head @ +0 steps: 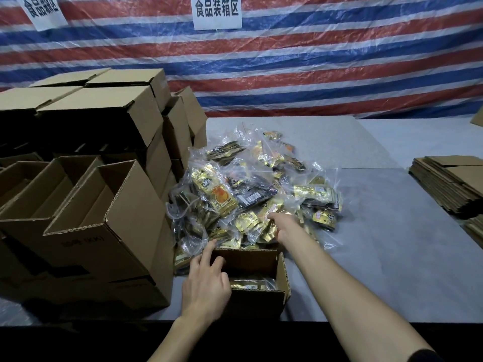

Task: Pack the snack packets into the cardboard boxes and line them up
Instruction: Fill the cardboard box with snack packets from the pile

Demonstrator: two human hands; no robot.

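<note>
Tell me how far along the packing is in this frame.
Done: closed boxes stand stacked at back left, contents unseen. In hand: the front box holds a few gold packets; the left hand rests on its rim, the right hand reaches into the packet pile, grip unclear. Left: most of that pile, the open empty boxes at left, and the flat cardboard stack at right.

free: table [366, 231] right of packet pile [251, 189] | blocked: box stack [104, 178] left

A striped red, blue and white tarp [339, 61] hangs behind the grey tabletop [379, 231]. Two white paper signs [217, 11] hang on it.
</note>
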